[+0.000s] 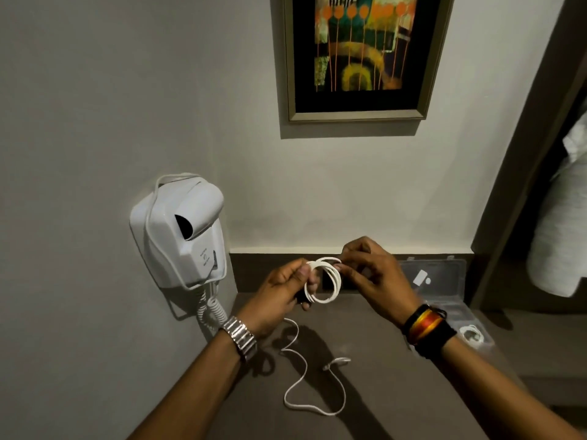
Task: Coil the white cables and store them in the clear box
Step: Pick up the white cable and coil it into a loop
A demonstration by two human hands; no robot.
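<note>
The bench (365, 328), a dark brown surface, runs along the wall with its rear edge under a framed painting (359, 55). A white wall-mounted hair dryer (181, 233) hangs beside the bench's left edge, its spiral cord dangling below.

The clear box (444, 281) stands open at the bench's rear right corner, lid raised against the wall. A small white item lies inside near the lid, and a coiled white cable (473, 335) rests in its front part.

Both hands are held above the bench's rear middle. The left hand (279, 296), a metal watch at the wrist, has its fingers (303, 273) closed on the left side of a white cable coil (324, 281). The right hand (374, 274), dark and orange bands at the wrist, pinches the coil's upper right side between fingertips.

The coil's loose tail (305, 376) drops from the left hand and lies in loops on the bench's middle, its plug end pointing right.
</note>
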